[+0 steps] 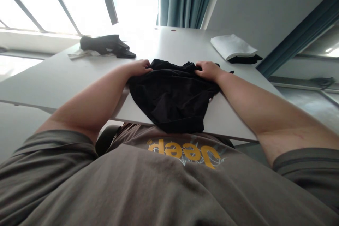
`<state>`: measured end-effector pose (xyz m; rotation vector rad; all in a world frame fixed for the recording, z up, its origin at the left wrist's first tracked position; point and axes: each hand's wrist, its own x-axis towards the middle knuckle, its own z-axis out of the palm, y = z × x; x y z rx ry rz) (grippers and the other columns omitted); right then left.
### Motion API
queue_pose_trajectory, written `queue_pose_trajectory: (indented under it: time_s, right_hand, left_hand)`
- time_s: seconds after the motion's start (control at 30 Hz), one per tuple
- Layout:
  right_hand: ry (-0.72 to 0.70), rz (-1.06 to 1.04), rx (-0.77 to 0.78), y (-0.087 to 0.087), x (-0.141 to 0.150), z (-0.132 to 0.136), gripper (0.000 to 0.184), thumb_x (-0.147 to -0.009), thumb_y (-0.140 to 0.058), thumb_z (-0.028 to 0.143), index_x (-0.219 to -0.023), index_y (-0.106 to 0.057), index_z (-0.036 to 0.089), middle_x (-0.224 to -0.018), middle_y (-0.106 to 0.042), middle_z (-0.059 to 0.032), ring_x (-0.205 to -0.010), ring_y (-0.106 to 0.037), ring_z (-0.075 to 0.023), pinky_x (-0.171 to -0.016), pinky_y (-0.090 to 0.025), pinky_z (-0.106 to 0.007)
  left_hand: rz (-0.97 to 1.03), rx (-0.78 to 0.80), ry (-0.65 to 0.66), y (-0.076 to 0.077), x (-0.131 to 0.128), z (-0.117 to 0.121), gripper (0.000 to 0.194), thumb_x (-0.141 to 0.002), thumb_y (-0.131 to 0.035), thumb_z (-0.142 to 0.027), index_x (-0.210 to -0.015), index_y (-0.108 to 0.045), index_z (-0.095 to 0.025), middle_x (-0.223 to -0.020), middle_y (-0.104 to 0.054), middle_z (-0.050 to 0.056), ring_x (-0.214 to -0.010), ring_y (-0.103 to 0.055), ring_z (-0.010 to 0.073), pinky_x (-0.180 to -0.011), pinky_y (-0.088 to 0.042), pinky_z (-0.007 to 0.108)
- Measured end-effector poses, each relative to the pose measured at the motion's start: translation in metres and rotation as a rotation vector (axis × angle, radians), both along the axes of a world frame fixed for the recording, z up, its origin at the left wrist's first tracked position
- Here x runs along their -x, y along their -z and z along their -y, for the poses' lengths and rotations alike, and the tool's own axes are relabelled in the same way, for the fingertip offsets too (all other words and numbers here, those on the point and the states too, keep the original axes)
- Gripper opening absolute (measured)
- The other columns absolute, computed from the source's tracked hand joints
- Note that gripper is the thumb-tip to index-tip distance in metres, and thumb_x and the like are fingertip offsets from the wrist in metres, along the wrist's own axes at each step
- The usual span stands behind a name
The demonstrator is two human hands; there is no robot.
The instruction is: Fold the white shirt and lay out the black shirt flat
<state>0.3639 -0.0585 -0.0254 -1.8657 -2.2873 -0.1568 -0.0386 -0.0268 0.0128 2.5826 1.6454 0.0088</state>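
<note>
A black cloth garment (174, 95) is spread on the white table in front of me, its lower end reaching the near edge by my shirt. Its exact kind I cannot make out. At its upper left, my left hand (140, 67) is closed on the fabric, with thumb and fingers pinching the edge. My right hand (208, 70) grips the upper right part in the same way. Between the two hands the top edge is bunched and wrinkled.
Dark and white crumpled cloths (103, 45) lie at the table's far left. Folded white cloth (234, 46) rests over a black piece at the far right. The white table (79, 77) extends towards a window (79, 3) and a blue-green curtain (186, 0).
</note>
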Motion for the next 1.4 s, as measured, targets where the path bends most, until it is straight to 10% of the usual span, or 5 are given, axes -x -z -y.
queue_pose_trajectory:
  time_s: [0.7,1.13,1.4]
  right_hand:
    - [0.004,0.020,0.023,-0.004,0.004,0.003,0.038,-0.102,-0.063,0.041,-0.128,-0.080,0.020,-0.127,-0.084,-0.0158,-0.116,-0.076,-0.0371,-0.098,-0.056,-0.042]
    - [0.009,0.003,0.024,-0.005,0.005,0.004,0.038,-0.099,-0.067,0.042,-0.127,-0.081,0.023,-0.124,-0.085,-0.0137,-0.118,-0.075,-0.0381,-0.100,-0.056,-0.044]
    - [0.019,-0.006,0.040,-0.007,0.007,0.007,0.036,-0.102,-0.064,0.042,-0.127,-0.080,0.022,-0.126,-0.084,-0.0144,-0.118,-0.075,-0.0373,-0.100,-0.056,-0.042]
  left_hand:
    - [0.054,-0.018,0.043,0.007,-0.001,-0.003,0.077,-0.110,-0.061,-0.053,-0.181,-0.042,-0.029,-0.166,-0.062,0.012,-0.142,-0.066,0.0334,-0.118,-0.051,0.039]
    - [0.162,-0.202,0.001,0.000,0.000,-0.013,0.055,-0.090,-0.065,-0.028,-0.144,-0.078,-0.025,-0.132,-0.077,0.012,-0.134,-0.067,0.0388,-0.114,-0.054,0.045]
    - [0.230,-0.184,-0.038,0.002,0.002,-0.005,0.070,-0.102,-0.065,-0.038,-0.171,-0.055,-0.031,-0.157,-0.062,0.014,-0.139,-0.063,0.0350,-0.119,-0.052,0.045]
